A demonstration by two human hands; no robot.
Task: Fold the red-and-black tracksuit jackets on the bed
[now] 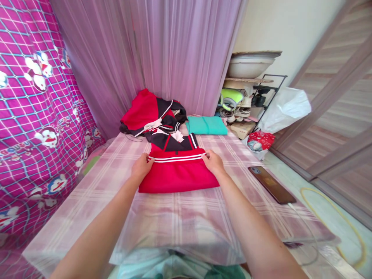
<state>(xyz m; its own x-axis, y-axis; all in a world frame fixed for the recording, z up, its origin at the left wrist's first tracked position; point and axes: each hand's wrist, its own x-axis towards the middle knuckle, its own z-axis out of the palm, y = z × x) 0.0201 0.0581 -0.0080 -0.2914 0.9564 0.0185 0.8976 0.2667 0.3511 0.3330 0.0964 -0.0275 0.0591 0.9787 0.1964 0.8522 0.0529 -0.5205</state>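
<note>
A red jacket [178,176] with a dark collar area and white stripes lies partly folded on the table. My left hand [143,166] pinches the left end of its white-striped edge, thumb on top. At the right end of the same edge, my right hand [213,161] grips the cloth between thumb and fingers. The striped band runs nearly straight between both hands. Behind the collar is a heap of red and dark clothing [142,110]. A folded turquoise cloth [207,125] lies to the right of that heap.
A plaid cloth [95,193] covers the table. On its right side lies a phone [271,184] with a white cable. Purple curtains [180,50] hang behind. A shoe rack [269,88] and a white bag [286,110] stand at the back right.
</note>
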